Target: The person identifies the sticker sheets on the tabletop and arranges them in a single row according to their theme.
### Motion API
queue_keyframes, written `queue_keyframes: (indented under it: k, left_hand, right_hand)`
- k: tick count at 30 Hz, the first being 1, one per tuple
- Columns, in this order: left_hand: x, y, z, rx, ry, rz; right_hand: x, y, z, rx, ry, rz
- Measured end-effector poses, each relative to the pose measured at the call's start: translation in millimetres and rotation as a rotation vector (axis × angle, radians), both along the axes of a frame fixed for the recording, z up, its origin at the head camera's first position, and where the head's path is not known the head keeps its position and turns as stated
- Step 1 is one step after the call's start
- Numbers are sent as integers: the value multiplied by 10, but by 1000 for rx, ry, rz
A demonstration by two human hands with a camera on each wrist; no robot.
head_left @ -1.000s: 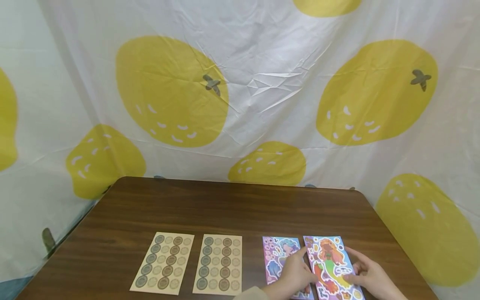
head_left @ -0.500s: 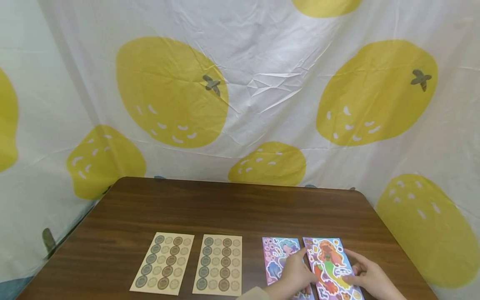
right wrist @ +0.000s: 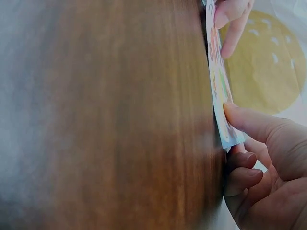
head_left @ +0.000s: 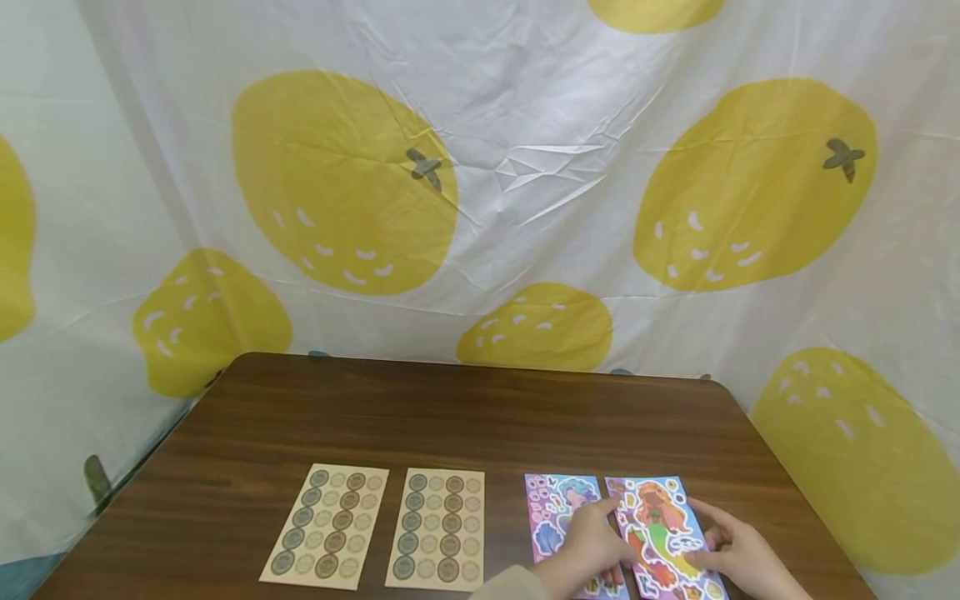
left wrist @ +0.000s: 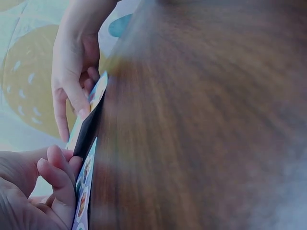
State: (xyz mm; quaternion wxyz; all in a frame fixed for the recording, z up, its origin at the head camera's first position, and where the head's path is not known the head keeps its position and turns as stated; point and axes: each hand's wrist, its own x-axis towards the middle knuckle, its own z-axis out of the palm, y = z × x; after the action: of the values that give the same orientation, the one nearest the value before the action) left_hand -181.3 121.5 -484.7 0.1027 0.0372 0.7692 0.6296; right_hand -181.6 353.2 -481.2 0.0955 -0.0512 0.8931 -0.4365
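Note:
An orange-haired mermaid sticker sheet (head_left: 660, 525) lies between both hands at the right of the table. My right hand (head_left: 738, 554) pinches its right edge, thumb on the printed face and fingers under the edge, as the right wrist view shows. At the left edge, my left hand (head_left: 588, 542) holds the same sheet with thumb and fingers. Its near-black underside (left wrist: 88, 132) shows in the left wrist view, tilted up off the table. Beneath my left hand is a purple sticker sheet with a blue-haired mermaid (head_left: 551, 508), partly hidden by that hand.
Two cream sheets of round stickers lie to the left: a slanted sheet (head_left: 326, 527) and a straighter sheet (head_left: 437, 529). They rest on a dark brown wooden table (head_left: 465, 417) with rounded far corners. A white curtain (head_left: 532, 100) printed with yellow fruit hangs behind and beside it.
The far edge of the orange-haired mermaid sheet has come slightly nearer to me. Both hands keep nearly the same place and grip. The other sheets have not moved.

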Motion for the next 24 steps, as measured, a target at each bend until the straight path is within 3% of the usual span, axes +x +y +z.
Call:
queue_keyframes:
  k: [11, 24]
  left_hand:
    - [-38, 53, -72, -75, 42, 31]
    - [-32, 22, -78, -38, 55, 14]
  right_hand:
    - [11, 15, 36, 99, 11, 23]
    - [10, 12, 58, 112, -14, 21]
